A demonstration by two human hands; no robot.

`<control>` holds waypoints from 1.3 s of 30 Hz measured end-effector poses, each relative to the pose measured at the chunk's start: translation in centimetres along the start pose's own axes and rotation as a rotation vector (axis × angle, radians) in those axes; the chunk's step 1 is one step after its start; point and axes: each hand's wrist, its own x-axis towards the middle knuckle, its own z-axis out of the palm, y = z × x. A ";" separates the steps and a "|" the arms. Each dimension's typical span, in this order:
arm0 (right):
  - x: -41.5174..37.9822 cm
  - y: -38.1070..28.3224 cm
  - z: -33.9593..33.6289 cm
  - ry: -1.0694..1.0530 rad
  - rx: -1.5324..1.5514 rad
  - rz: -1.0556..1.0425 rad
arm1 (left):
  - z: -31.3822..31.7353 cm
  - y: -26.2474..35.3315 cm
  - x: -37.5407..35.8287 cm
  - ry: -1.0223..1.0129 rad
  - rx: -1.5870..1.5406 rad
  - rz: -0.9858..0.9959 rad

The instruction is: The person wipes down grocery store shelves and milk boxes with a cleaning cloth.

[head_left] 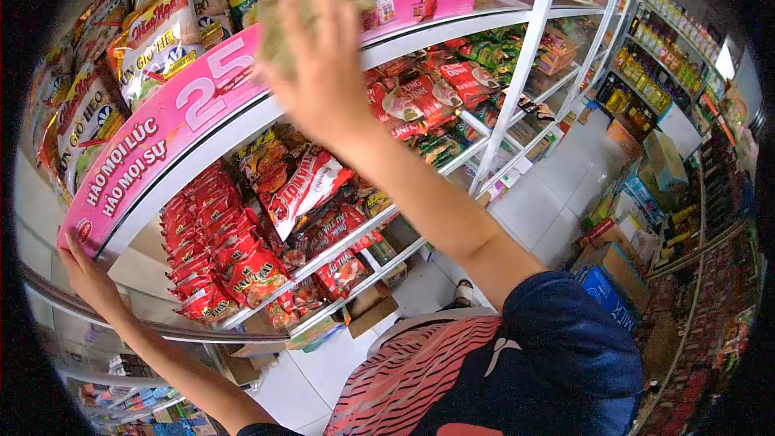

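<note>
My right hand is pressed over a greenish cloth against the pink shelf strip, its fingers blurred by motion. The cloth covers part of the strip just right of the large "25". At the strip's lower left end, my left hand touches the edge near the round red logo, its fingers partly behind the edge. Large noodle packs stand behind the strip on the upper shelf. Red noodle packets lie on the rack below it.
White metal rails frame the rack. On the right, cardboard boxes stand on the tiled floor beside shelves of bottles. A lower shelf with goods is at the bottom left.
</note>
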 end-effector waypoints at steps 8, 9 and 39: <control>1.4 11.9 -4.9 0.214 -0.289 0.386 | 0.5 0.3 -0.4 0.052 0.028 0.174; 1.1 9.8 -3.9 0.170 -0.346 0.336 | 0.4 0.6 -0.4 0.065 0.031 0.171; -0.8 -21.3 10.8 -0.188 0.323 -0.236 | 0.4 1.7 -2.3 0.003 -0.217 0.161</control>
